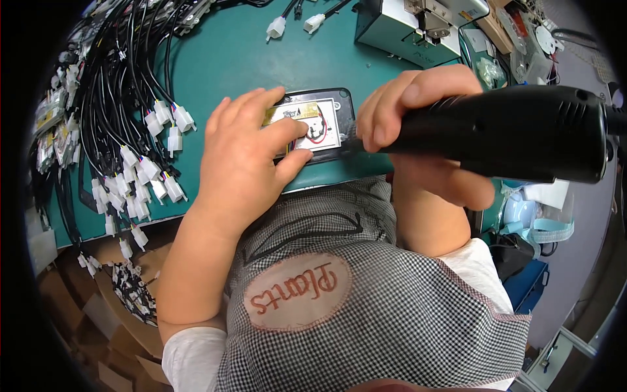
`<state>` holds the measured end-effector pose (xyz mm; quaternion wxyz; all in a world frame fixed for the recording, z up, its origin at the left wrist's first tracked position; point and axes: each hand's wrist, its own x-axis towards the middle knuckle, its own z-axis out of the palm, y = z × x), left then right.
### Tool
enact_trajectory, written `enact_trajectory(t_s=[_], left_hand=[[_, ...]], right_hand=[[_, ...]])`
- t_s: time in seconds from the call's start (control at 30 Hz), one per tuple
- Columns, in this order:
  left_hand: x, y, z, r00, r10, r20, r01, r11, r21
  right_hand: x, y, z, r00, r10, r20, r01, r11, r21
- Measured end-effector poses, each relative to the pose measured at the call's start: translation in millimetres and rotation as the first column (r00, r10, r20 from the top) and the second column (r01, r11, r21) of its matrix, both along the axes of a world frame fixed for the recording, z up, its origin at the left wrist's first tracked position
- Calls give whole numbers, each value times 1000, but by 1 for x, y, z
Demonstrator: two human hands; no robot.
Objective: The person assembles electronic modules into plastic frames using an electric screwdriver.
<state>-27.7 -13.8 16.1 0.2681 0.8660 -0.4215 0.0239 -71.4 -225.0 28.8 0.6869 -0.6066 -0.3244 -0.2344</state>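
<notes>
L hand [245,140]: fingers part-spread, tips on wht panel [332,136] inside blk housing [346,110]
R hand [421,91]: closed round blk power tool [516,130], its blurred nose at housing's R edge
Blk housing: flat on green table [222,52], btwn hands
Cable bundle [117,85]: blk w/ wht conns [174,141], L of housing

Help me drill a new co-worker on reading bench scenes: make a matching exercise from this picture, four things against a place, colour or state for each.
Things:
1. Left hand
2. Right hand
3. Black cables
4. Apron

Descriptions:
A. Heaped at the left side of the green table top
B. Checked, in dark and light
C. Wrapped around a black handheld tool
D. Fingers on the black-rimmed panel

Right pairs: 1-D, 2-C, 3-A, 4-B
</notes>
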Motion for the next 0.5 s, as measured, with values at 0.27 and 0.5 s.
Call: enact_trajectory(t_s=[0.27, 0.5], left_hand=[[-3, 0, -3, 1000, 3, -18, -3, 1000, -29], [-2, 0, -6, 1000, 7, -20, -8, 1000, -19]], right_hand=[[-12, 6, -7, 985, -67, -158, 112, 949, 296], [1, -33, 9, 845, -532, -55, 488, 724, 488]])
